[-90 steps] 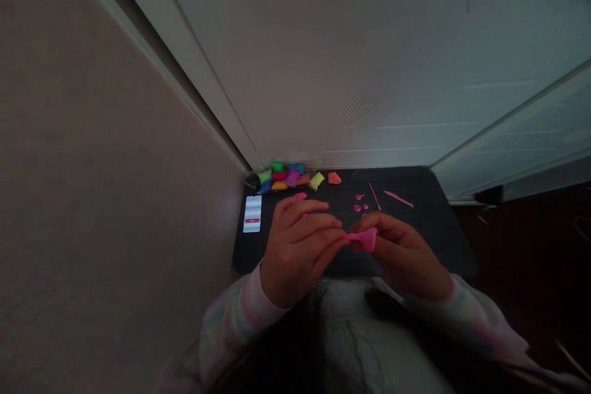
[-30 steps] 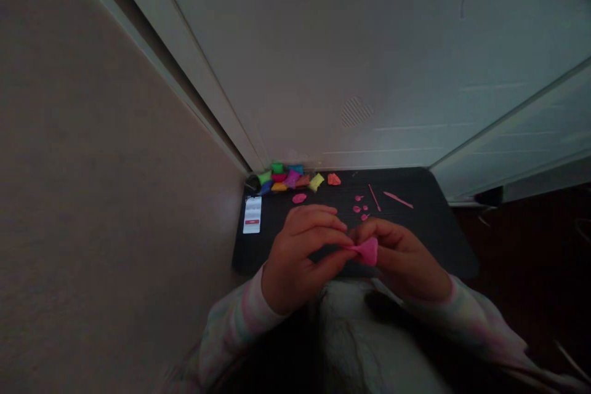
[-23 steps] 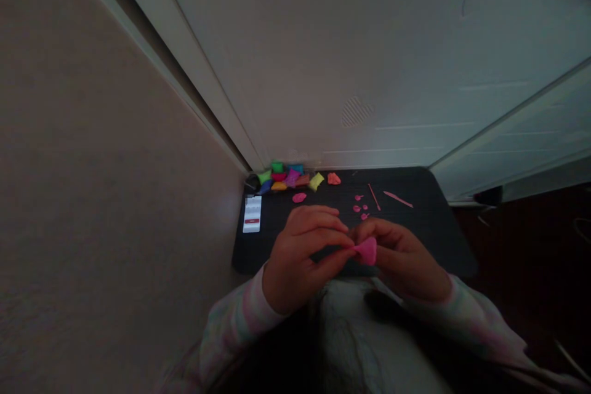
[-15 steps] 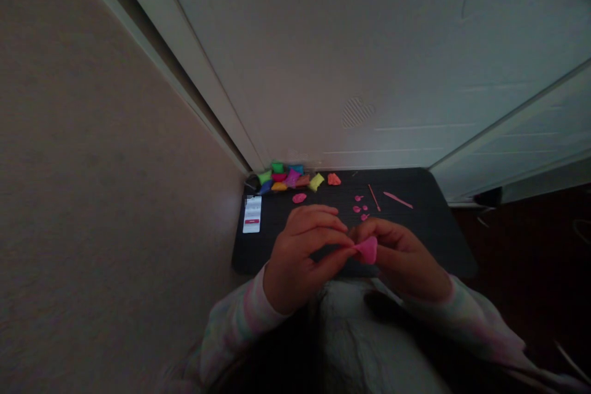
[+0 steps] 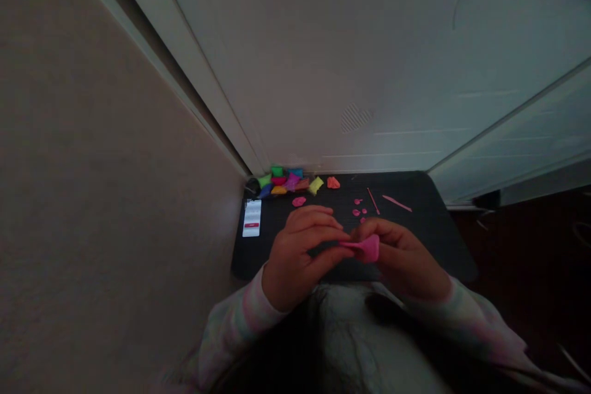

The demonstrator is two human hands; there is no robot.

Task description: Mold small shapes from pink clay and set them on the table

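A piece of pink modelling clay (image 5: 369,249) is held between my hands above the front of the dark table. It flares wide on the right and narrows to a thin stem on the left. My left hand (image 5: 302,252) pinches the stem between thumb and fingertips. The wide end is gripped by my right hand (image 5: 399,253), whose fingertips are partly hidden behind the clay. Just beyond the right hand lie several small pink clay pieces (image 5: 356,212). A flat pink clay lump (image 5: 299,202) rests past the left hand.
Colourful clay packets (image 5: 279,181) lie at the table's back left, with an orange clay lump (image 5: 333,183) to their right. A lit phone (image 5: 252,218) lies at the left edge. A thin pink stick (image 5: 373,201) and a pink modelling knife (image 5: 397,203) lie at right.
The clay's narrow end now shows as a longer, thinner stem, and my left fingertips have shifted slightly left. My right hand stays nearly in place on the wide end.
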